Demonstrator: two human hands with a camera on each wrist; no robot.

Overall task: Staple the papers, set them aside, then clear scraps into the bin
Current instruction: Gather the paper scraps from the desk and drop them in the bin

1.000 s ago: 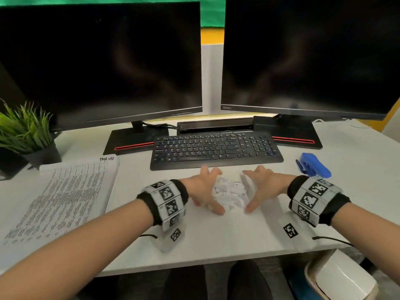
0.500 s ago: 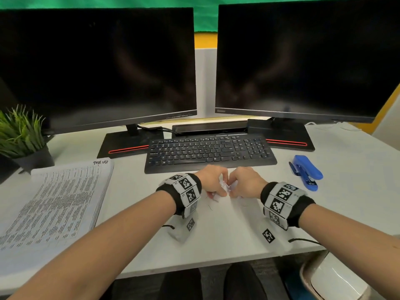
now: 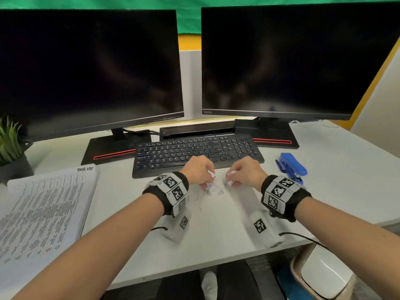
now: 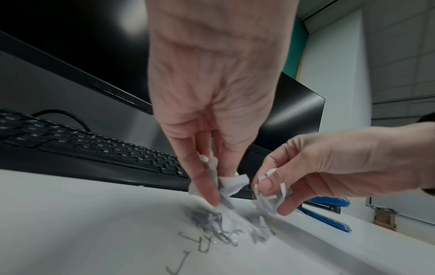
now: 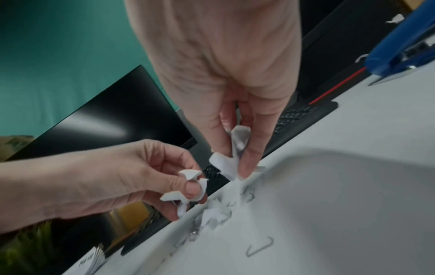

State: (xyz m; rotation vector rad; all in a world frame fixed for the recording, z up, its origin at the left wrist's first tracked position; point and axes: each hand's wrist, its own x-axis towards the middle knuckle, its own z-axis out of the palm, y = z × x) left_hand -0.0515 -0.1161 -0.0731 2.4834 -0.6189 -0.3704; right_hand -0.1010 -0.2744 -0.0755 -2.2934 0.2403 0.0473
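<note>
Left hand (image 3: 198, 169) and right hand (image 3: 245, 172), just in front of the keyboard (image 3: 194, 152), each with the grip pinching torn paper scraps (image 4: 229, 186) against the white desk (image 3: 216, 230). Loose staples (image 5: 260, 246) lie by the fingertips. Stapled papers (image 3: 43, 204) — left of the keyboard; blue stapler (image 3: 291, 167) — right of it; bin (image 3: 324, 276) below the desk edge.

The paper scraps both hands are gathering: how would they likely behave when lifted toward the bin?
The paper scraps look thin, crumpled and probably very light. Pinched loosely by the left hand and right hand, with bits poking out between the fingers, some may slip free. Others still lie on the desk among loose staples, which likely won't cling to the paper.
</note>
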